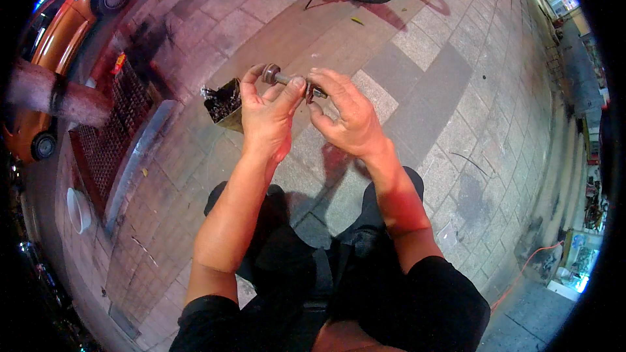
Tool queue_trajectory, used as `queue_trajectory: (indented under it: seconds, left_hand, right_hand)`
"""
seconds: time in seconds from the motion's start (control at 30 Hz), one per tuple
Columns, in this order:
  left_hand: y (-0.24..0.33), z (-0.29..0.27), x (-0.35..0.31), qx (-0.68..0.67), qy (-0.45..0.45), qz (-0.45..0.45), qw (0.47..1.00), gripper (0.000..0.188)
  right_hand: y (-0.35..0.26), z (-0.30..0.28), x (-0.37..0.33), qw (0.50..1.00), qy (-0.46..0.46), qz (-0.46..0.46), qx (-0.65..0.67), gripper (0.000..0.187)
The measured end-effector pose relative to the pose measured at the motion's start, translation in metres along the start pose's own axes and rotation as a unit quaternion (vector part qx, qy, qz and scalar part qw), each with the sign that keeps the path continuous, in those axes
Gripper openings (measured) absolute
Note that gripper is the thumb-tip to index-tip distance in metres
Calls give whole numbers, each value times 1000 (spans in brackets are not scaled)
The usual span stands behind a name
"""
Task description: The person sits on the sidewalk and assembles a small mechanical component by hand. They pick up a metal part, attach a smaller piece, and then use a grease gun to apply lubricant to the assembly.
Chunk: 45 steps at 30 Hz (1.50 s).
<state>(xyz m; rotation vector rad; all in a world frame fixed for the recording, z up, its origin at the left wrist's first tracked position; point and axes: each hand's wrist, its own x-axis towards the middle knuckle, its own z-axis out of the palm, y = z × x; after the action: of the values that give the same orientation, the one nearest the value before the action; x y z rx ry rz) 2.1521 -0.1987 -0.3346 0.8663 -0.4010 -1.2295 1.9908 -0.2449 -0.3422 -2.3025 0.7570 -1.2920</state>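
A slim metal rod (282, 79) is held between the left hand (268, 119) and the right hand (353, 114), slanted down rightward, its left end topped by a round brown head, its right end dark and partly hidden

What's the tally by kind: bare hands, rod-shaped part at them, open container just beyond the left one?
Bare hands: 2 (left hand, right hand)
Rod-shaped part: 1
Open container: 1
Total: 4

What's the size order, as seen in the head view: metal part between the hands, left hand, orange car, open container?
1. Orange car
2. Left hand
3. Open container, partly hidden by that hand
4. Metal part
By visible area; the frame crops the car.
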Motion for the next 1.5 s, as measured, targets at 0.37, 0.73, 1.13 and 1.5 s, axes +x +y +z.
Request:
queue_trajectory:
  seconds: [0.37, 0.73, 1.13, 1.5]
  left_hand:
    - [-2, 4, -1, -8, -26, -8, 1000, 77]
    - [-7, 8, 2, 14, -3, 10, 1000, 74]
    - [-13, 14, 2, 32, 37, -5, 999, 74]
    - [-17, 21, -1, 22, 0, -17, 1000, 74]
  right_hand:
    - [0, -6, -3, 995, 3, 98, 20, 49]
    - [2, -3, -3, 997, 11, 67, 27, 52]
    - [23, -11, -6, 997, 4, -42, -67, 55]
    - [13, -18, -16, 995, 24, 84, 38, 56]
